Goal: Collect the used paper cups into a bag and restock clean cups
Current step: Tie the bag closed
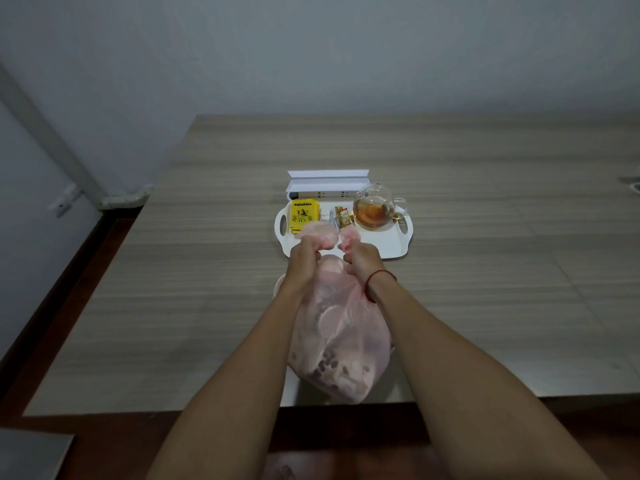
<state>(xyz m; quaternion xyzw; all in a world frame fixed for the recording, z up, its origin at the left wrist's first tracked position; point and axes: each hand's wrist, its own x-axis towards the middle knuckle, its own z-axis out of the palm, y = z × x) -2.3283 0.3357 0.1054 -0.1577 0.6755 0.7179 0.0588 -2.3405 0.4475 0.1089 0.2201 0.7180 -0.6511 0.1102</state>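
Observation:
A translucent pink plastic bag [341,344] bulges with pale cups near the table's front edge. Cup shapes with dark spots show faintly through its lower part. My left hand [304,259] grips the bag's left handle, which sticks up above the fist. My right hand [360,259] grips the right handle the same way. Both fists sit close together above the bag's neck. A red string circles my right wrist. No loose cups are in sight on the table.
Just behind my hands lies a white tray [391,245] with a yellow tea box [304,216], small packets [344,218] and a glass teapot [374,209] of amber tea. A white box [327,185] stands behind it. The wooden table [173,271] ends at the left and front.

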